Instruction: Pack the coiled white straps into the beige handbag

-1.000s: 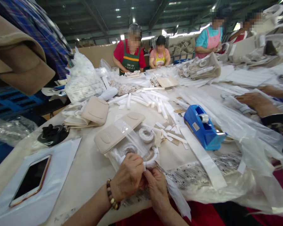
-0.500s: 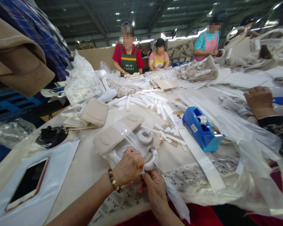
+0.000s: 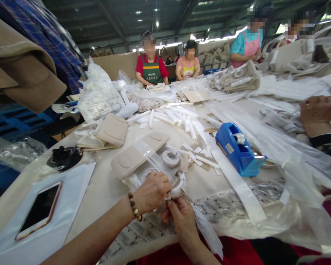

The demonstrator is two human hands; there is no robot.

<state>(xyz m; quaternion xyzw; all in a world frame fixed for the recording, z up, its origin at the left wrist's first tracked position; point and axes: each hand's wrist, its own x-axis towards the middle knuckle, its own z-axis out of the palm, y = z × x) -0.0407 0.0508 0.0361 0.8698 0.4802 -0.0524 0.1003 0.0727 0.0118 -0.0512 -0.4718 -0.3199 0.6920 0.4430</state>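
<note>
A beige handbag (image 3: pixel 138 152) lies in front of me, a band of clear film across its flap. Beside the flap sits a coiled strap (image 3: pixel 171 156) in white wrapping. The bag's curved handle (image 3: pixel 180 184), also wrapped in white, comes down toward my fingers. My left hand (image 3: pixel 154 189) is closed in a pinch at the handle's lower end, where a small white piece (image 3: pixel 168 197) shows. Just below, my right hand (image 3: pixel 182 215) pinches the same white piece with thumb and fingers. My fingers hide most of that piece.
A blue tape dispenser (image 3: pixel 238 149) stands to the right near a long white strip (image 3: pixel 239 184). White foam tubes (image 3: pixel 179 116) are piled beyond the bag. At left lie a phone (image 3: pixel 40 209) and a black roll (image 3: pixel 64 157). A co-worker's hand (image 3: pixel 318 114) is at right.
The view has shifted slightly, so the table's things appear a little to the right. Both hands stay at the handle's end, pinching; the co-worker's hand at right has risen slightly.
</note>
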